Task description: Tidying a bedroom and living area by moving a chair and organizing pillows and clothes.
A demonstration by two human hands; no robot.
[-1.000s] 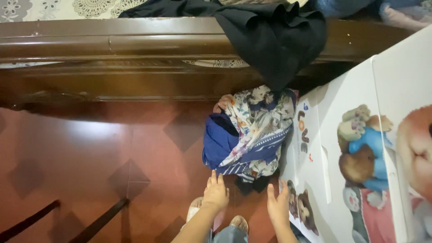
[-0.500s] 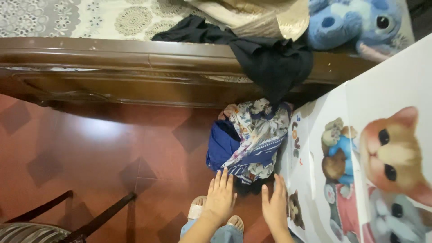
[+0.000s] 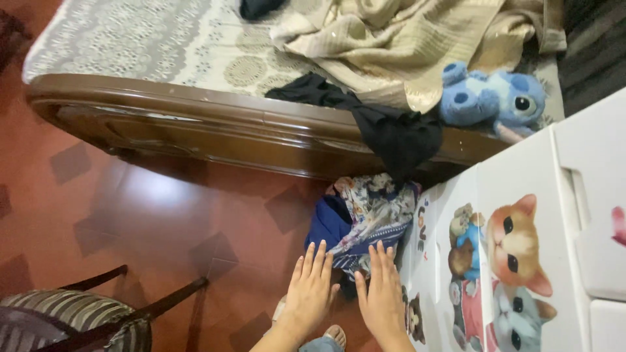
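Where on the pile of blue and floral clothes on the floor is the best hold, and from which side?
Probably the near, floor-level edge of the clothes pile, approached from above and the person's side: left hand and right hand hover open there, while cabinet and bed frame block the other sides.

I see my left hand (image 3: 312, 293) and right hand (image 3: 380, 298) held flat, fingers spread, just near of a heap of blue and floral cloth (image 3: 364, 221) on the red tiled floor (image 3: 163, 215). The heap sits in a narrow gap: a white plastic cabinet with cartoon animal pictures (image 3: 521, 261) walls off the right, and the dark wooden bed frame (image 3: 215, 127) closes the far side, with a black garment (image 3: 391, 133) hanging over it onto the heap. To the left the floor lies open as far as a striped chair with dark legs (image 3: 85, 319) at the near left.
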